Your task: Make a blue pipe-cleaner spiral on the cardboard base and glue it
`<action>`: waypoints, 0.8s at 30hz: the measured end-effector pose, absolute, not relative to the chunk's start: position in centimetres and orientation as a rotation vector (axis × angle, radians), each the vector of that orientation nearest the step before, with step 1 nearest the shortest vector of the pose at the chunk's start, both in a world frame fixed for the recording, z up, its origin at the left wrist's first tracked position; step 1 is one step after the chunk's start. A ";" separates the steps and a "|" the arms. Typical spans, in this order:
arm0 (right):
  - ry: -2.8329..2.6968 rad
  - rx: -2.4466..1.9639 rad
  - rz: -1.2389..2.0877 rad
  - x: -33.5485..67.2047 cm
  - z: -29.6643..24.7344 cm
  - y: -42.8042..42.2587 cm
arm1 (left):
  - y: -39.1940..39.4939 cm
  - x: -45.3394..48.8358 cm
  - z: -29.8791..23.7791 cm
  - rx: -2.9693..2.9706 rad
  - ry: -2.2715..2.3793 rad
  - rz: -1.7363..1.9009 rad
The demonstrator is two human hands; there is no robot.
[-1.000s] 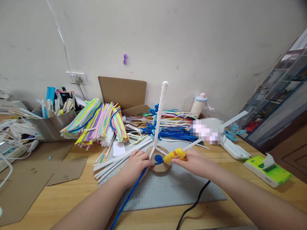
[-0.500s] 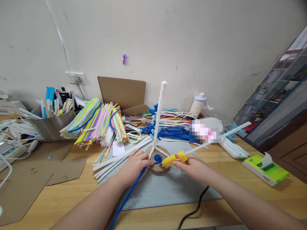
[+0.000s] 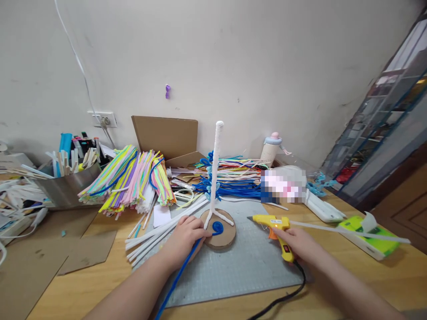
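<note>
A round cardboard disc lies on a grey cutting mat. A tall white pipe-cleaner stem stands upright on it. My left hand is closed on a blue pipe cleaner whose coiled end lies on the disc. To the right, my right hand grips the handle of a yellow glue gun lying on the mat, its nozzle pointing left and apart from the disc. A long white glue stick sticks out of its back.
Behind the mat lie heaps of coloured pipe cleaners, several white ones, a cardboard box and a metal tub of tools. Cardboard sheets cover the left. A green-and-white pack lies right. A black cable trails off the front.
My right hand has pulled the glue gun away from the disc to the right and laid it down on the mat. The left hand stays on the blue pipe cleaner.
</note>
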State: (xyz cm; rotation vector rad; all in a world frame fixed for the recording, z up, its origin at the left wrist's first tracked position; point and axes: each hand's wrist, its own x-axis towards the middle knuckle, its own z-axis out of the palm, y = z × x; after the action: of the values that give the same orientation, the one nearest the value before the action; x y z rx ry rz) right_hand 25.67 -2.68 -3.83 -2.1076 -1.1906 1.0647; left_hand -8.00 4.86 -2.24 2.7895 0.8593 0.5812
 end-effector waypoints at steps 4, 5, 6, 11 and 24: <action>-1.584 -2.515 0.366 25.6 -1.9 -2.0 | 4.8 -7.9 -2.2 2.790 0.856 0.592; -1.628 -2.514 0.264 24.9 -1.1 -2.1 | 4.7 -7.9 -2.2 2.792 0.858 0.591; -1.687 -2.447 0.223 24.0 -0.3 -2.2 | 4.7 -7.9 -2.2 2.792 0.862 0.588; -2.139 -1.541 0.560 15.8 2.8 -3.7 | 4.6 -7.9 -2.2 2.776 0.891 0.575; -2.677 -1.123 0.023 4.0 -1.7 -3.5 | 5.6 -8.1 -2.7 2.821 0.872 0.540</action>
State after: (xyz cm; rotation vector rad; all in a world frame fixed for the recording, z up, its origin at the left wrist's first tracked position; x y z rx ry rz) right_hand 4.03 -3.55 -1.74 -1.1233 -2.6772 0.0234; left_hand -8.12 5.63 -2.74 2.8211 0.8724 0.5399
